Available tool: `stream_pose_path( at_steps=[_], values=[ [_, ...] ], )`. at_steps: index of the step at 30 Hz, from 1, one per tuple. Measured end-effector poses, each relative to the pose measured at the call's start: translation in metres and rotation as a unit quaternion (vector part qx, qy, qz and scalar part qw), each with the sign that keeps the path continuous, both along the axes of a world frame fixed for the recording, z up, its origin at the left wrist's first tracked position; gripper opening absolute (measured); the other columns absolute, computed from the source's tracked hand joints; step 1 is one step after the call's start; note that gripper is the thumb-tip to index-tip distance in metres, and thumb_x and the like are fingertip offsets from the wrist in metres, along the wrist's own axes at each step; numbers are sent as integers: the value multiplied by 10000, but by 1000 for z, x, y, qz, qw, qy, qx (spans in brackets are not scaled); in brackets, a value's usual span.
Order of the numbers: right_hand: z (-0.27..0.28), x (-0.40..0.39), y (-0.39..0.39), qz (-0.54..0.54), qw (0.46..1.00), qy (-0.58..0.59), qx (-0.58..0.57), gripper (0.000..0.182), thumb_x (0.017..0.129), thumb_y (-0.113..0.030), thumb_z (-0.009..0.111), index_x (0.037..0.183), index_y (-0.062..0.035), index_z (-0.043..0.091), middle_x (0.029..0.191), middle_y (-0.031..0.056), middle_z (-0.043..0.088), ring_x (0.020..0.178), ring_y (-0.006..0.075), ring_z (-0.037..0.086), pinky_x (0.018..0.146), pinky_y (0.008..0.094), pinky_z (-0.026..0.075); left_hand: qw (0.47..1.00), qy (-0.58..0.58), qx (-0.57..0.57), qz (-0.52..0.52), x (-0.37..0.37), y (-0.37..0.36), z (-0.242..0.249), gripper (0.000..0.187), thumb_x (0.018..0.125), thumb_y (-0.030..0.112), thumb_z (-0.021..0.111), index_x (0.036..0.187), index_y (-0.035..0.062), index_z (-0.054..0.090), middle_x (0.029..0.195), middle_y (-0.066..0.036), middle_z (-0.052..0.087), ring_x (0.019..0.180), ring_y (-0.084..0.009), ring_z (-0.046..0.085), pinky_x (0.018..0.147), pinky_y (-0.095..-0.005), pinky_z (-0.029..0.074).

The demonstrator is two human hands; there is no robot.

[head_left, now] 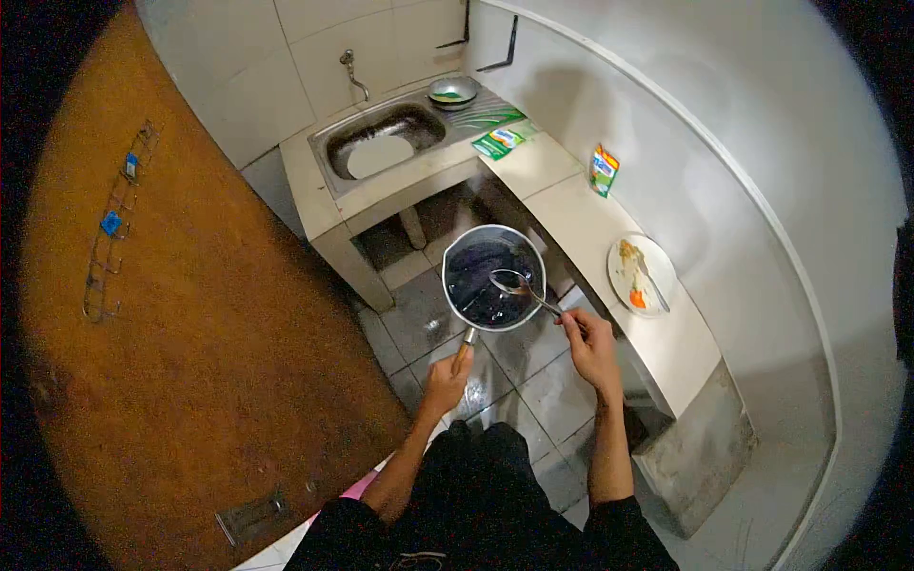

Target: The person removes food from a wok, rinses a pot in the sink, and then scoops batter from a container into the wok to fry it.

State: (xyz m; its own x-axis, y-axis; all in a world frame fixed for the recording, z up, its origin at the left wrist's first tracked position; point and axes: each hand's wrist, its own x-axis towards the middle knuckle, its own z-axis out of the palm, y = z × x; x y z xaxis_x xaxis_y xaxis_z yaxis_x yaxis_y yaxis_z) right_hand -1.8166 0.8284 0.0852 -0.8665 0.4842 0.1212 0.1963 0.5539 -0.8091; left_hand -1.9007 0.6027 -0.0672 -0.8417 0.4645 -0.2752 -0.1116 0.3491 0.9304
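My left hand (446,383) is wrapped round the handle of a saucepan (447,276), which I hold out in front of me over the floor. Dark, glossy contents (476,276) coat the inside of the pan. Between the fingers of my right hand (592,347) is the handle of a metal spoon (510,282). Its bowl lies over the dark contents, inside the pan's rim. To the right of my right hand, a white plate (621,276) with food scraps and a piece of cutlery stands on the tiled counter (657,366).
A steel sink (335,152) with a pale round thing in it is ahead, below a tap (351,71). A metal bowl (453,89) sits on the drainboard. One green pouch (499,142) lies nearby; another (604,171) leans on the wall. A brown door (219,362) borders the left side.
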Motion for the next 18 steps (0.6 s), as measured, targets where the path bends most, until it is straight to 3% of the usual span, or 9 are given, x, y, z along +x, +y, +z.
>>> stream_pose_path(
  at_steps=[2, 5, 6, 9, 10, 14, 17, 18],
  values=[
    [11, -35, -1, 14, 999, -46, -3, 249, 953, -183, 548, 905, 47, 630, 677, 154, 586, 597, 187, 516, 557, 344, 400, 1000, -14, -10, 24, -27, -2, 4, 535, 952, 442, 541, 662, -6, 522, 535, -47, 457, 520, -136, 466, 497, -380, 377],
    [-5, -75, 13, 71, 997, 35, 9, 236, 955, -176, 547, 898, 37, 629, 667, 146, 575, 580, 192, 502, 543, 338, 392, 998, 31, -34, 47, -56, 4, 0, 531, 951, 439, 547, 652, 2, 519, 533, -54, 452, 527, -129, 466, 491, -375, 375],
    [-7, -89, 19, 83, 996, -22, 26, 228, 956, -174, 546, 895, 27, 633, 689, 153, 601, 589, 213, 545, 562, 341, 425, 998, 34, -21, 57, -67, 5, 5, 536, 950, 444, 548, 652, -1, 518, 534, -50, 457, 521, -131, 464, 486, -372, 374],
    [-8, -134, 27, 159, 984, 76, 20, 224, 957, -175, 543, 898, 19, 638, 715, 161, 631, 608, 217, 584, 580, 332, 448, 994, 51, -9, 92, -88, 2, 18, 552, 951, 459, 544, 645, 1, 514, 537, -29, 466, 503, -130, 458, 471, -356, 367],
    [0, -147, 27, 165, 985, 39, 14, 219, 955, -161, 542, 883, 22, 640, 734, 165, 651, 606, 206, 599, 573, 322, 449, 993, 66, -20, 100, -97, 0, 20, 556, 954, 464, 539, 639, 7, 512, 538, -18, 466, 497, -125, 454, 466, -348, 363],
    [10, -204, 28, 218, 971, 92, 21, 209, 950, -143, 550, 863, 22, 646, 725, 158, 651, 567, 173, 563, 548, 309, 436, 987, 102, 0, 127, -131, -7, 38, 560, 965, 483, 514, 642, 25, 511, 546, 16, 449, 486, -110, 426, 456, -330, 344],
    [10, -246, 28, 232, 968, 95, 33, 200, 945, -131, 556, 855, 22, 648, 719, 160, 647, 552, 174, 554, 535, 314, 427, 984, -62, 3, 166, -152, -7, 73, 548, 971, 483, 505, 668, 27, 521, 548, 12, 428, 511, -102, 404, 471, -333, 338],
    [16, -255, 26, 231, 969, 74, 38, 196, 944, -128, 557, 857, 22, 649, 718, 162, 646, 553, 175, 556, 534, 317, 425, 987, -17, -23, 159, -164, -11, 58, 564, 967, 505, 498, 692, 13, 526, 549, 3, 423, 525, -109, 390, 486, -339, 338]
  ],
)
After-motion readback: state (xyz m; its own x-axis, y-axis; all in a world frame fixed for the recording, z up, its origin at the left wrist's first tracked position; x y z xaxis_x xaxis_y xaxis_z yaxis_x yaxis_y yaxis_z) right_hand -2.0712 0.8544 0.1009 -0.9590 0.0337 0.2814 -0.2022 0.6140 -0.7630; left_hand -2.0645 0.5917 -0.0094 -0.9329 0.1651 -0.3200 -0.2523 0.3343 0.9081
